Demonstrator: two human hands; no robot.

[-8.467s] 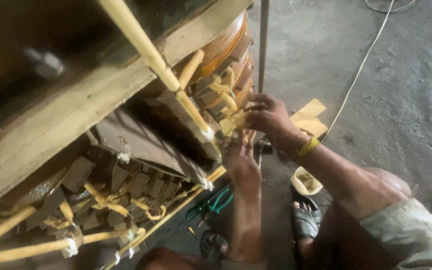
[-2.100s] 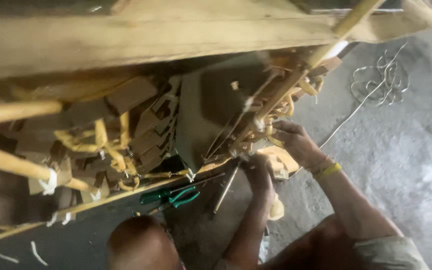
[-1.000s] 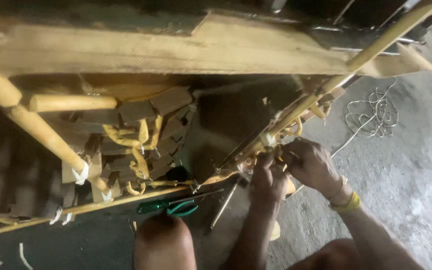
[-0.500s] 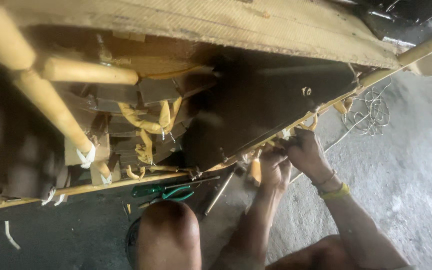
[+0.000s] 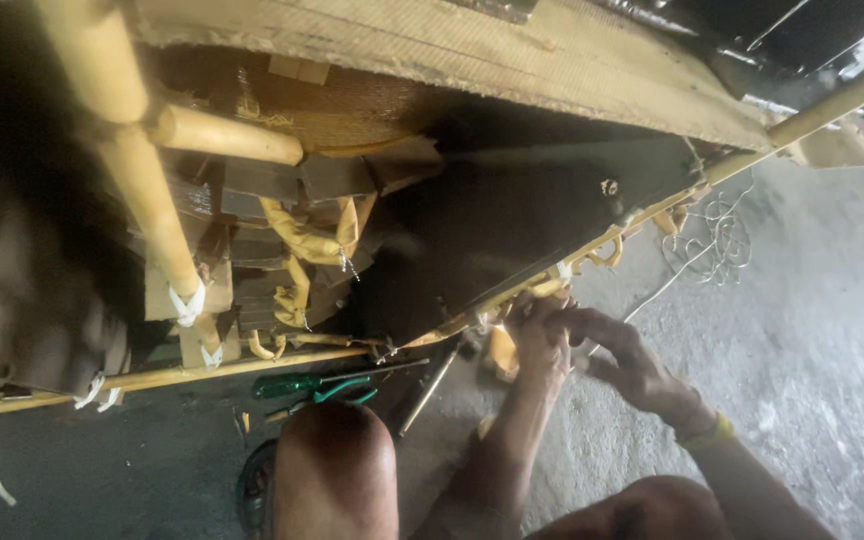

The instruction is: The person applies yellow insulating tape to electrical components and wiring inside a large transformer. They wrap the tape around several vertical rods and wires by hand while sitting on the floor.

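Our hands meet right of centre: the left hand (image 5: 542,335) pinches the yellow tube (image 5: 592,262), the right hand (image 5: 627,362) curls just beside it. The tube's long axis climbs toward the upper right; screwdrivers (image 5: 327,383) lie lower left on the floor (image 5: 812,350).

**Bare arms, one yellow band**

Both forearms are bare, no sleeves. The right hand (image 5: 622,360) wears a yellow band at the wrist; the left hand (image 5: 542,345) wears nothing. The near knees are bare too.
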